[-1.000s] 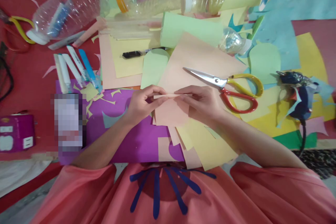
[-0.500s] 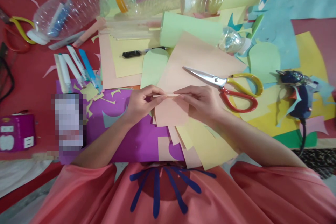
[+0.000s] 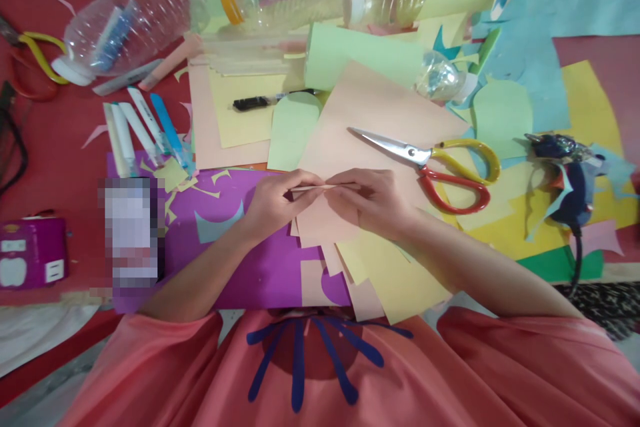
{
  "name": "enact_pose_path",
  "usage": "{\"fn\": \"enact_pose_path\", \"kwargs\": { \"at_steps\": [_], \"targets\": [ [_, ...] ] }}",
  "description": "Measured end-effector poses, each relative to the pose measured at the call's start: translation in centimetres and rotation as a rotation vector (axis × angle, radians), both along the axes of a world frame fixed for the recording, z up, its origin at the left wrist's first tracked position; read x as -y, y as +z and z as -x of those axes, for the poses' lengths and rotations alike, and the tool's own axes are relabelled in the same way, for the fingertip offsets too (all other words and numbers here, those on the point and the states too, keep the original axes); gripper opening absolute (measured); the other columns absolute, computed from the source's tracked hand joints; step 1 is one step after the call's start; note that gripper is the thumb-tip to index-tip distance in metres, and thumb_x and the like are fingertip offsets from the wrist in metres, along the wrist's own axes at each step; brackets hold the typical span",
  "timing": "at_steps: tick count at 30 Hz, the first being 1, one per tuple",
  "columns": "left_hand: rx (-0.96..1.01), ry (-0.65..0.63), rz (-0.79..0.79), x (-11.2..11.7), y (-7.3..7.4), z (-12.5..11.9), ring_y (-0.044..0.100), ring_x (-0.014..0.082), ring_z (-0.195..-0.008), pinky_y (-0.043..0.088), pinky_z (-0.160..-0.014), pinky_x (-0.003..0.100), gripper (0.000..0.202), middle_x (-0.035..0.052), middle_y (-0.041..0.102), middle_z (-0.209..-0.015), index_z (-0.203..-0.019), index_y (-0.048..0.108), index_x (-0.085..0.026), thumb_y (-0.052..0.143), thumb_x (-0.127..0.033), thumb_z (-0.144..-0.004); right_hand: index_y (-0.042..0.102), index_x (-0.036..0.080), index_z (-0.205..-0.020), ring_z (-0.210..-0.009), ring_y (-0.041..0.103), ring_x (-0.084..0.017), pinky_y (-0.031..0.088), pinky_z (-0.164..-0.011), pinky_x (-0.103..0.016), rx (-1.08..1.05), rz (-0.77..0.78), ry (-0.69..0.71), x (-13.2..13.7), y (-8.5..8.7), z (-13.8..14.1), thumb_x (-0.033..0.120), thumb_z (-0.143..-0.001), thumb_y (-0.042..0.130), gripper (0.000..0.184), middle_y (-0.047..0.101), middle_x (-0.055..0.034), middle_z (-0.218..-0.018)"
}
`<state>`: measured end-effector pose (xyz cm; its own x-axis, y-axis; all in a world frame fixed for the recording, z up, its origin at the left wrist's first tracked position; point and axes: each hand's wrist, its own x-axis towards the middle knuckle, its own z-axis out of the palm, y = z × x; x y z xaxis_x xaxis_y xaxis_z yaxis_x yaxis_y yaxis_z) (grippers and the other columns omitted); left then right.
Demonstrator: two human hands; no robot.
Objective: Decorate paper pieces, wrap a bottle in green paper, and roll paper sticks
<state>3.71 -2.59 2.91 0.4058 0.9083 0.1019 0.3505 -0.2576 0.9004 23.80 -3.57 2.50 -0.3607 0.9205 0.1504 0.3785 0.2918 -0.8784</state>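
Note:
Between my two hands is a piece of light pink paper, pinched along its top edge, which looks folded. My left hand grips the edge's left part between thumb and fingers. On the right part, my right hand pinches the same edge, its fingertips close to the left ones. The rest of the paper hangs toward me over cream and pink paper pieces. Just beyond my right hand lie scissors with one yellow and one red handle, resting on a larger pink sheet.
Purple paper with yellow scraps lies at left, beside a blurred-out rectangular object and several markers. Clear plastic bottles and a rolled green sheet are at the back. At right rests a dark corded tool.
Both hands have come slightly nearer to me with the pink paper's edge, and my right hand has slid inward so that the fingertips are closer together.

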Motion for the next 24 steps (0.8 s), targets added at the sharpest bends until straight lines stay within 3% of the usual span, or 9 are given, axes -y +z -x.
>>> {"fn": "enact_pose_path", "kwargs": {
  "at_steps": [7, 24],
  "targets": [
    [-0.006, -0.023, 0.064, -0.14, 0.06, 0.34, 0.072, 0.0106, -0.076, 0.053, -0.064, 0.013, 0.023, 0.0011, 0.077, -0.086, -0.092, 0.072, -0.019, 0.064, -0.04, -0.086, 0.073, 0.018, -0.091, -0.069, 0.069, -0.01, 0.054, -0.062, -0.02, -0.011, -0.088, -0.002, 0.12, -0.04, -0.07, 0.023, -0.091, 0.054, 0.02, 0.077, -0.0027, -0.083],
    [0.047, 0.057, 0.194, -0.28, -0.05, 0.71, 0.074, 0.0147, -0.078, 0.057, -0.063, 0.018, 0.028, 0.0033, 0.078, -0.091, -0.091, 0.078, -0.023, 0.067, -0.048, -0.081, 0.075, 0.02, -0.088, -0.071, 0.069, -0.013, 0.054, -0.063, -0.024, -0.1, 0.154, -0.05, -0.03, 0.54, -0.34, 0.027, -0.086, 0.061, 0.016, 0.076, -0.0033, -0.083]
  ]
}}
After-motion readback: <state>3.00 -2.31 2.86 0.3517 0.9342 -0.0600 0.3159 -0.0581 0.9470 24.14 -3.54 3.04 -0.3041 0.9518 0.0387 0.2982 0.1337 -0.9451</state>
